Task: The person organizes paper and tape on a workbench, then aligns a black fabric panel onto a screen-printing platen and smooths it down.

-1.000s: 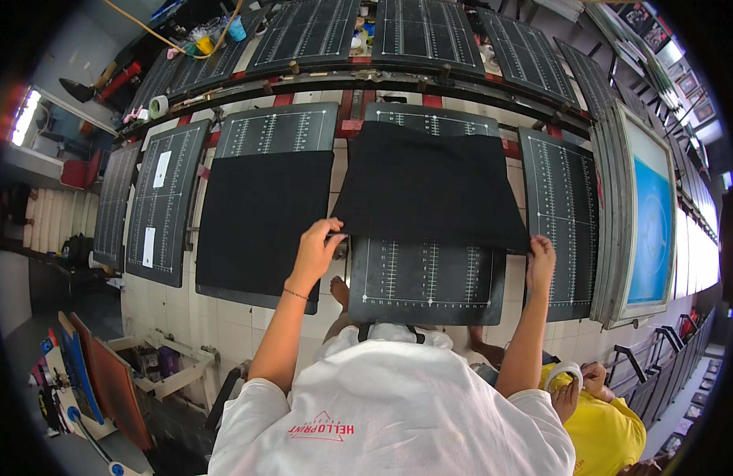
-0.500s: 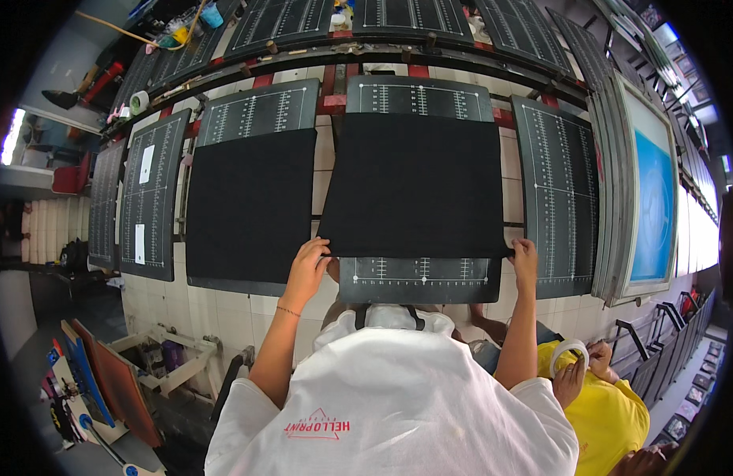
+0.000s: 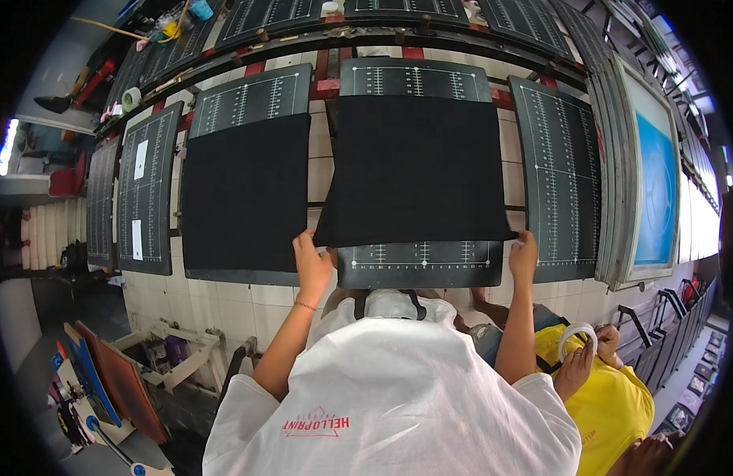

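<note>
**Printing boards on red frame**

Row of dark ruled boards on a red metal frame (image 3: 327, 86) over tiled floor. Centre board (image 3: 418, 266) carries a black cloth (image 3: 414, 166), near strip bare. Left neighbour board (image 3: 247, 95) also carries a black cloth (image 3: 243, 194). Right board (image 3: 553, 174) bare.

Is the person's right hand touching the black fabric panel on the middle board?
Touching. The head view shows the right hand pinching the near right corner of the black fabric panel, while the left hand grips its near left corner.
</note>
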`<state>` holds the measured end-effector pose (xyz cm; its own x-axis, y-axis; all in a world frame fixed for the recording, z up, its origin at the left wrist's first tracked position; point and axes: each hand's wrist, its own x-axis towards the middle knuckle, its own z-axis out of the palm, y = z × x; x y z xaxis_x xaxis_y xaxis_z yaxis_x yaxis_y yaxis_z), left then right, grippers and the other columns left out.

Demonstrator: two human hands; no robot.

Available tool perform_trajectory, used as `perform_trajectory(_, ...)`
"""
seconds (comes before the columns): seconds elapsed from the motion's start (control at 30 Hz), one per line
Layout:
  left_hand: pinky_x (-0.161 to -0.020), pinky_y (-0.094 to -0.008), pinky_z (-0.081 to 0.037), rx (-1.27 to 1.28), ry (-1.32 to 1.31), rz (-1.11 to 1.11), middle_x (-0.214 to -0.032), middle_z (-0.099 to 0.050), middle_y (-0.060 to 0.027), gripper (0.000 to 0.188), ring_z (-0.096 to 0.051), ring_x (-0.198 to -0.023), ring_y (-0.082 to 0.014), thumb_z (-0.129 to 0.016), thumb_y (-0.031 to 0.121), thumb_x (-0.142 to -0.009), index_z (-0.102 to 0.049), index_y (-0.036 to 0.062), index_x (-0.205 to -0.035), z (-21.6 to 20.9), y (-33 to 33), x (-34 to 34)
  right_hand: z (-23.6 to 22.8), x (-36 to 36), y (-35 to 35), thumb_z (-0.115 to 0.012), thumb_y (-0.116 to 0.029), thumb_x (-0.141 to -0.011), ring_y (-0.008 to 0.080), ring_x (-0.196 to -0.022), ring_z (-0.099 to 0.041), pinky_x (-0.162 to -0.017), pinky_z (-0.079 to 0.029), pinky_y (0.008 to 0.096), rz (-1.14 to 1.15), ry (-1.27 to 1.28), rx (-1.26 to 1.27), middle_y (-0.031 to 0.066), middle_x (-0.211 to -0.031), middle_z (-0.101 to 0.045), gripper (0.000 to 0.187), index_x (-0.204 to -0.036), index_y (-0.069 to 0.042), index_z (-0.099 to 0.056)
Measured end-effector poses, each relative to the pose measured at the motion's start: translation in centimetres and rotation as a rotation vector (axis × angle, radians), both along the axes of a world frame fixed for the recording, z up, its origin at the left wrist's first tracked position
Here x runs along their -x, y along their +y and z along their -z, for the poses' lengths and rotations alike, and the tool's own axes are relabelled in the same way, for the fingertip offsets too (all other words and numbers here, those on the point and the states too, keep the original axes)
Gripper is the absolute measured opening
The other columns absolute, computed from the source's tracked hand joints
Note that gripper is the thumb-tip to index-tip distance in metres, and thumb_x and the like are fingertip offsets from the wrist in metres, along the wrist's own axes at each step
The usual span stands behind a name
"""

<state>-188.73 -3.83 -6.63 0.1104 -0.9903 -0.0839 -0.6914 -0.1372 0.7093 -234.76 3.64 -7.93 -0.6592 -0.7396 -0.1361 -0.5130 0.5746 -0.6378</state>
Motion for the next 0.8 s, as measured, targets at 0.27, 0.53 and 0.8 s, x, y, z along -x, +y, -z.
perform_trajectory(0.27, -0.086, -0.0435, -0.044, -0.163, -0.013, 0.859, -0.113, -0.061, -0.0158, 0.025, -0.056, -0.105, -0.0364, -0.061, 0.018, -0.088, -0.059, 0.0003, -0.105, -4.8, -0.4, 6.0, -7.7, -7.2, -1.8, -0.053, -0.013, -0.084, 0.0404, -0.096, -0.061, -0.085, -0.049, 0.0452, -0.799, 0.020, -0.596, 0.0172, -0.106, -0.066, 0.031, -0.112, -0.004, -0.062)
perform_trajectory(0.53, -0.076, -0.0413, -0.047, 0.051, 0.077, -0.205, -0.095, -0.065, -0.0200, 0.033, -0.062, -0.090, -0.0300, -0.060, 0.029, -0.093, -0.058, -0.0037, -0.096, 4.6, -0.2, 2.0, -2.3, -1.1, -1.3, -0.063, -0.039, -0.088, 0.0311, -0.092, -0.065, -0.081, -0.049, 0.0386, 0.228, -0.360, -0.211, 0.0202, -0.098, -0.067, 0.051, -0.113, 0.005, -0.061)
perform_trajectory(0.8, -0.068, -0.0317, -0.049, -0.410, 0.634, -0.410, -0.100, -0.059, -0.0109, 0.037, -0.059, -0.079, -0.0163, -0.054, 0.009, -0.088, -0.049, -0.0013, -0.123, 3.9, -1.3, 1.8, 3.0, 0.0, -0.5, -0.062, -0.028, -0.086, 0.0177, -0.080, -0.060, -0.068, -0.047, 0.0305, 0.169, -0.322, -0.053, 0.0132, -0.093, -0.065, 0.055, -0.129, 0.003, -0.051)
